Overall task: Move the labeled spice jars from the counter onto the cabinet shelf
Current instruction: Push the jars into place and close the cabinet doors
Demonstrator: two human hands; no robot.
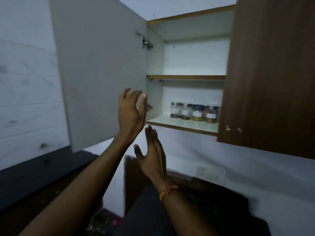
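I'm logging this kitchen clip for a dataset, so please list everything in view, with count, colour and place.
spice jars: four, clear with white labels, three silver lids and one dark, in a row on the lower shelf
lower shelf: one, white with wood edge, bottom of the cabinet
upper shelf: one, wood-edged, nothing visible on it
left door: one, pale grey inside, swung open
right door: one, dark brown wood, covering the cabinet's right side
hinges: two, metal, on the left door
wall socket: one, white, below the cabinet
counter: one, dark, lower left
bracelet: one, orange, on the right wrist
left hand: fingers spread, empty, near the left door's edge
right hand: flat, empty, below the cabinet
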